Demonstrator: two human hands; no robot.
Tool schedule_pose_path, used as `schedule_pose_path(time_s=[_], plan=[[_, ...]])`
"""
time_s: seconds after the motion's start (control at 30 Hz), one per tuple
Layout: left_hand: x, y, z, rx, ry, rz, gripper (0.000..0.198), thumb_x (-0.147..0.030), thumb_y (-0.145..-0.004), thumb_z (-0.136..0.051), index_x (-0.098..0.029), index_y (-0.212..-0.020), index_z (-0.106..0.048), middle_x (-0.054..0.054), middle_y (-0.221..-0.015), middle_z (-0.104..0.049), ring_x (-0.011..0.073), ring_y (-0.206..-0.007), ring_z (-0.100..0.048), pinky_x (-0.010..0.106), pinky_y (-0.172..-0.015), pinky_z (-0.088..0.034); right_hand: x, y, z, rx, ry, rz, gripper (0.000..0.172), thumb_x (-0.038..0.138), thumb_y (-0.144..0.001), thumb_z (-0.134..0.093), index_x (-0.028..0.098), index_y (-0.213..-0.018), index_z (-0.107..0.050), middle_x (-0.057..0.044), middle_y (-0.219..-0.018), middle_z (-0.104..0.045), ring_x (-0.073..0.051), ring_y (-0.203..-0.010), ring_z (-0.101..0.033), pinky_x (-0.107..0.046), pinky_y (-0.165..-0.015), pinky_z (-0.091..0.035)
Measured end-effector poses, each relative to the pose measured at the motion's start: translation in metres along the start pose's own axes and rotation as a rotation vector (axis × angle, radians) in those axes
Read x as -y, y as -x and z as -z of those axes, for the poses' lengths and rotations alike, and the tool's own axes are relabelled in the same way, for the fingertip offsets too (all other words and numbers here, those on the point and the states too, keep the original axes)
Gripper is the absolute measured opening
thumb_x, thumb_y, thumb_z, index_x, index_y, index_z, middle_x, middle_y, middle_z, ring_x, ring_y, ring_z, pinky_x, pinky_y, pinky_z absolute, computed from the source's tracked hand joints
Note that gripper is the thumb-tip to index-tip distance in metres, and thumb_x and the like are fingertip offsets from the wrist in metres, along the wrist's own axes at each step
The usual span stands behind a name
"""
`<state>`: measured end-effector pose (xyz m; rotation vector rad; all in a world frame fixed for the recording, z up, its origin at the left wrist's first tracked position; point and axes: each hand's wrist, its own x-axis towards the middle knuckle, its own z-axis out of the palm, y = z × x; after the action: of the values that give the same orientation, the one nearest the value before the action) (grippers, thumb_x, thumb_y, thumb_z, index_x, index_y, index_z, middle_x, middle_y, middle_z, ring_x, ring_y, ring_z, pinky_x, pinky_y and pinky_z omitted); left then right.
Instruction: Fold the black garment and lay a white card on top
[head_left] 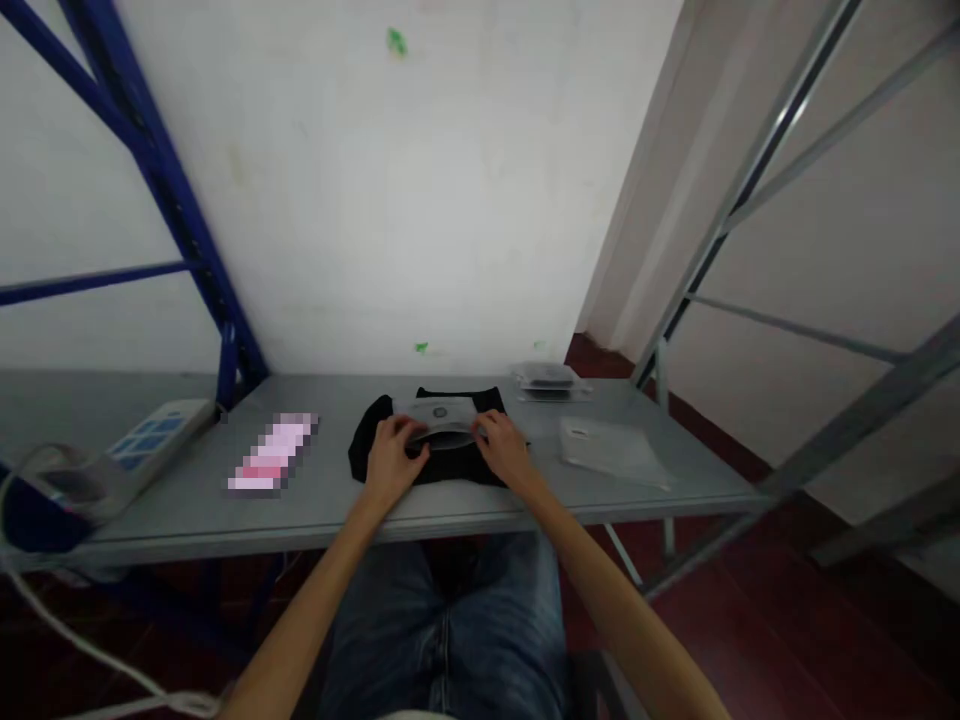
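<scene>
A black cloth item (367, 432) lies on the grey tabletop in front of me, with a clear plastic bag (441, 410) on top of it. The bag has a small round dark mark, and its near edge gapes over something dark. My left hand (394, 460) pinches the left side of this edge between thumb and fingers. At the right side of the same edge, my right hand (501, 445) has its fingertips closed on the plastic.
To the right lie flat clear bags (615, 450), with a small stack of packed bags (551, 378) behind. A blurred pink phone-like item (274, 452) and a white power strip (161, 440) are left. Blue (165, 190) and grey (731, 200) metal frames flank the table (330, 510).
</scene>
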<state>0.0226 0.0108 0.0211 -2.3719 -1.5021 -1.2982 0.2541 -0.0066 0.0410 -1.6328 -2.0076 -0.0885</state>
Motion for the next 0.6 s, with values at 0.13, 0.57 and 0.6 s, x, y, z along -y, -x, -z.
schedule_pose_path(time_s=[0.13,0.57,0.6], plan=[[0.000,-0.002,0.000,0.050,-0.049,0.093,0.020,-0.023,-0.086,-0.066,-0.026,-0.105,-0.071,0.008,-0.110,-0.062,0.0294,-0.110,-0.057,0.040,-0.091,-0.056,0.002,-0.001,0.001,-0.008,0.031,0.011,0.017,0.011,-0.097,-0.055,0.023,-0.103,-0.067,-0.006,-0.109,-0.066,-0.021,-0.104,-0.059,-0.029,-0.084,-0.044],[0.009,0.000,0.006,-0.183,0.132,0.270,0.027,-0.032,-0.084,-0.068,-0.022,-0.109,-0.066,0.009,-0.110,-0.063,0.0275,-0.104,-0.061,0.043,-0.097,-0.052,0.022,0.006,0.004,-0.059,0.062,0.062,0.024,0.010,-0.094,-0.057,0.023,-0.112,-0.066,-0.007,-0.113,-0.068,-0.024,-0.107,-0.059,-0.034,-0.088,-0.045],[0.011,0.000,0.008,-0.202,0.152,0.300,0.027,-0.036,-0.086,-0.065,-0.021,-0.109,-0.064,0.009,-0.106,-0.064,0.0264,-0.099,-0.063,0.042,-0.095,-0.052,0.029,0.004,0.003,-0.069,0.053,0.095,0.025,0.013,-0.095,-0.057,0.023,-0.116,-0.066,-0.008,-0.115,-0.068,-0.025,-0.109,-0.058,-0.035,-0.089,-0.045]])
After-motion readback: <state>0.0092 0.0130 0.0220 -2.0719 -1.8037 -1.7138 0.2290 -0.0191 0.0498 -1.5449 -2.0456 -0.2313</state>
